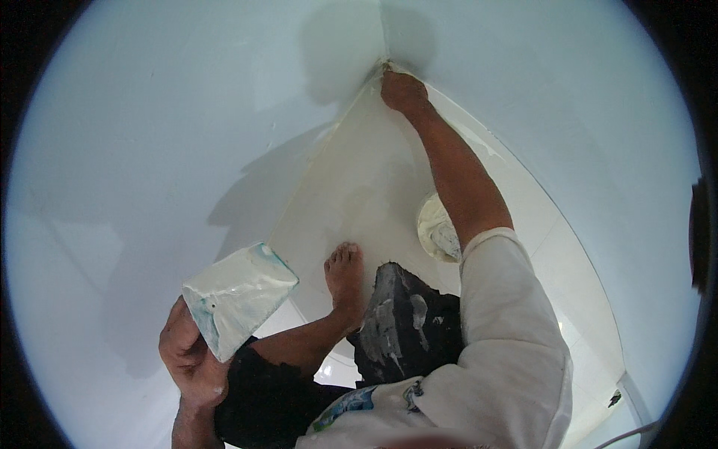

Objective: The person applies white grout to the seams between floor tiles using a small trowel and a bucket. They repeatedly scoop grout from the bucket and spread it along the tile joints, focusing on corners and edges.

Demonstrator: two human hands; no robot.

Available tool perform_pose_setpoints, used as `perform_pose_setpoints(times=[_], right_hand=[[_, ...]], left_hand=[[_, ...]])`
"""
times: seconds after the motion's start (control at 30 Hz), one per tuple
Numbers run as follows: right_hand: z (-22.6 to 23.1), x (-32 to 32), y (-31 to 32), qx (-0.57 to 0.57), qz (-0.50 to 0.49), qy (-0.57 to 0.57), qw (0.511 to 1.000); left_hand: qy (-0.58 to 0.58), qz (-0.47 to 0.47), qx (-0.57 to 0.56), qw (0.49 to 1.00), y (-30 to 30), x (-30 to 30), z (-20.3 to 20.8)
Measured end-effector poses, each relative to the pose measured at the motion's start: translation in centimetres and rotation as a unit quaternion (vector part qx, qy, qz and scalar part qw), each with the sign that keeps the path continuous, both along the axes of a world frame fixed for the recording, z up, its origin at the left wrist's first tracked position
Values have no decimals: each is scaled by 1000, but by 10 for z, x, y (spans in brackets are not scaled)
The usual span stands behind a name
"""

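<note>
My left hand (pixel 189 352) is closed round a flat, four-sided putty board (pixel 271 258), tilted up at the lower left. White putty (pixel 243 299) is smeared over its face, and a bluish edge shows through. Far ahead, my right hand (pixel 404 90) is closed with its fingertips at the bottom of the corner (pixel 385 61) where two walls meet the floor. Whatever it grips is too small and hidden to name. Under my right forearm stands a round tub (pixel 423 233) of whitish putty, partly covered by the arm.
Pale walls rise on the left (pixel 149 150) and right (pixel 568 112). Between them lies a light tiled floor (pixel 351 172). My bare foot (pixel 344 262) rests on it. A thin cable (pixel 628 435) and a small dark thing (pixel 615 398) are at the lower right.
</note>
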State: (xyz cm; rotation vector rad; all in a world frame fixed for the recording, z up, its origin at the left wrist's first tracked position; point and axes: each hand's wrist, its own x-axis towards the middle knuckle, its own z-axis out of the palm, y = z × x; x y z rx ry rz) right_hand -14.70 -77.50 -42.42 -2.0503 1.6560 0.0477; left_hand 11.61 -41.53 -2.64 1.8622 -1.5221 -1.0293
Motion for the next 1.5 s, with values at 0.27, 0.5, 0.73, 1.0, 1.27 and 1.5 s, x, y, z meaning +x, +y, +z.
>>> perform_pose_setpoints(times=[0.27,0.5,0.73,1.0,1.27,1.5], right_hand=[[12,10,1,-6,-23,64,998],[17,13,-2,-79,153,179,969],[-5,-14,-13,-54,37,5,998],[-19,-7,23,-35,64,-70,995],[16,-9,36,-5,-13,-6,1000],[28,-3,1,-39,41,115,992]], left_hand=[[6,-7,0,1000,-3,-2,1],[29,-4,-49,998,-1,-5,2],[0,-10,-4,1000,0,-2,6],[42,-24,-13,999,-1,-7,11],[33,-9,-4,999,-3,-12,6],[22,-25,-15,999,-8,-19,12]])
